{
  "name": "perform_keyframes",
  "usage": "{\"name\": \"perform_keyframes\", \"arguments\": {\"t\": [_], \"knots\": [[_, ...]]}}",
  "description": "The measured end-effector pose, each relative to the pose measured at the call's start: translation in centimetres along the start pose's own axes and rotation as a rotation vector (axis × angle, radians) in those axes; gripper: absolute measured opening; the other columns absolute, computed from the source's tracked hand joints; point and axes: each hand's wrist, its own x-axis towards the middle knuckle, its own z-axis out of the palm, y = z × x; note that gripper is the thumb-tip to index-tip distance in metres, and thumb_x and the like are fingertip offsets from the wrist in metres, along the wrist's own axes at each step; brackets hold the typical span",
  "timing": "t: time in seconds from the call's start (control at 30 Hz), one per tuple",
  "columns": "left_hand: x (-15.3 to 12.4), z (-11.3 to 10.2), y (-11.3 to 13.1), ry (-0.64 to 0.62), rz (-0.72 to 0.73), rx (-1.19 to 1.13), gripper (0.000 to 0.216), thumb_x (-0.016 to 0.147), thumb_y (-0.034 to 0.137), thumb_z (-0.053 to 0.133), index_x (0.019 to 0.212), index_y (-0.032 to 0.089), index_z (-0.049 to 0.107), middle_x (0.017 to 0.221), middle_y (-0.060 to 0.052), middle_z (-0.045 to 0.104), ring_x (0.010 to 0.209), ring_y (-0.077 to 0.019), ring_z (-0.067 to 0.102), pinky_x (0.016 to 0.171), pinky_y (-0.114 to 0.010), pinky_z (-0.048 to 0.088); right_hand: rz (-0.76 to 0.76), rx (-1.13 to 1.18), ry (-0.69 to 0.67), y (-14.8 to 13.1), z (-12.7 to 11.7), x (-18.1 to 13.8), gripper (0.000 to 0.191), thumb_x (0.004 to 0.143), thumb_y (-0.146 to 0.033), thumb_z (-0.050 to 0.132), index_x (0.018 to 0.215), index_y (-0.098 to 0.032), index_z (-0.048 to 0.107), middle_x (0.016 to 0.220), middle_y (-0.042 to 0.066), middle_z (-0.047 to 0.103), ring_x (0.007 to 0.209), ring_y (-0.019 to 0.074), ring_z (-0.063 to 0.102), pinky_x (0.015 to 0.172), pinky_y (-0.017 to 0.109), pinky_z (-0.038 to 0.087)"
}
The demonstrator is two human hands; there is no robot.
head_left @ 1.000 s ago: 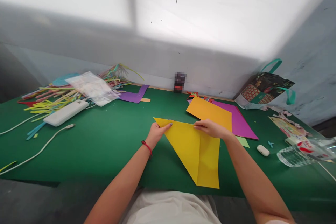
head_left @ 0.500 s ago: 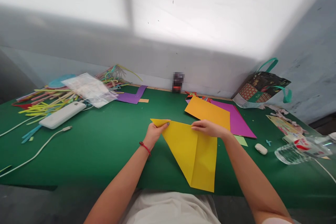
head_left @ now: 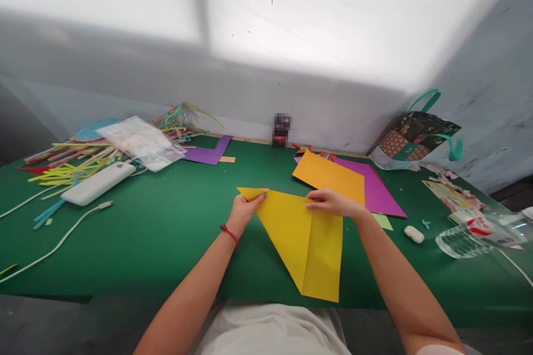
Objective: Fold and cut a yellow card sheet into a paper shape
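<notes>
A sheet of yellow paper (head_left: 287,233) is in front of me above the green table, with a slanted left edge and a crease running down its right part. Its upper left corner is pinched by my left hand (head_left: 246,209), thumb on top. My right hand (head_left: 328,202) grips the top edge near the crease, its fingers partly over the paper. Orange paper (head_left: 333,175) lies just behind my right hand, on top of a purple sheet (head_left: 385,191).
Colourful paper strips (head_left: 79,161), a clear plastic bag (head_left: 139,141) and a white power bank (head_left: 100,183) crowd the left. At right are a water bottle (head_left: 478,236), a white earbud case (head_left: 414,234) and a patterned bag (head_left: 412,138). A pixelated object (head_left: 281,130) stands by the wall.
My right hand has shifted very slightly along the paper's top edge, its fingers a little more apart. The yellow paper and my left hand are nearly still.
</notes>
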Motion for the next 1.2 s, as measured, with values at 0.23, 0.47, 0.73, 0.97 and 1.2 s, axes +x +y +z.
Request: {"name": "perform_keyframes", "arguments": {"t": [0.23,0.47,0.73,0.97,1.2], "knots": [[0.0,0.0,0.0,-0.007,0.0,0.002,0.045,0.049,0.044,0.078,0.082,0.014,0.071,0.09,-0.01,0.071,0.09,-0.0283,0.063,0.079,-0.037,0.052,-0.015,0.011,0.005,0.2,0.1,0.0,0.04,0.081,-0.055,0.042,0.064,-0.019,0.046,0.059,-0.004,0.031,0.055,0.0094,0.027,0.049,0.024,0.022],[-0.1,-0.3,0.2,-0.07,-0.029,0.046,0.043,0.055,0.045,0.074,0.085,0.014,0.07,0.093,-0.01,0.07,0.088,-0.0264,0.064,0.074,-0.033,0.052,-0.035,-0.013,-0.008,0.4,-0.5,0.2,0.041,0.081,-0.055,0.042,0.07,-0.018,0.055,0.06,-0.003,0.037,0.055,0.0097,0.031,0.049,0.024,0.024],[0.8,-1.4,1.0,-0.329,-0.16,-0.073,0.072,0.075,0.071,0.026,0.093,0.015,0.068,0.083,-0.011,0.07,0.053,-0.015,0.061,0.048,-0.025,0.044,-0.029,-0.147,-0.342,1.5,-3.1,1.9,0.033,0.078,-0.046,0.05,0.068,-0.017,0.061,0.06,-0.002,0.047,0.055,0.0097,0.036,0.051,0.023,0.028],[0.8,0.3,-1.6,-0.43,-0.074,0.48,0.043,0.069,0.051,0.056,0.092,0.016,0.065,0.083,-0.006,0.066,0.055,-0.0135,0.053,0.045,-0.023,0.035,-0.035,-0.38,-0.282,-1.7,-1.1,5.3,0.014,0.075,-0.023,0.055,0.071,-0.02,0.068,0.068,0.001,0.063,0.059,0.0122,0.051,0.052,0.022,0.035],[0.5,-0.1,-2.1,-0.296,0.122,0.664,0.024,0.069,0.034,0.056,0.053,0.018,0.05,0.048,0.005,0.042,0.047,-0.0102,0.04,0.044,-0.022,0.025,-0.263,-0.625,0.257,-3.4,1.4,6.0,0.016,0.079,-0.019,0.056,0.089,-0.026,0.068,0.099,0.004,0.067,0.096,0.0218,0.059,0.095,0.04,0.034]]}}
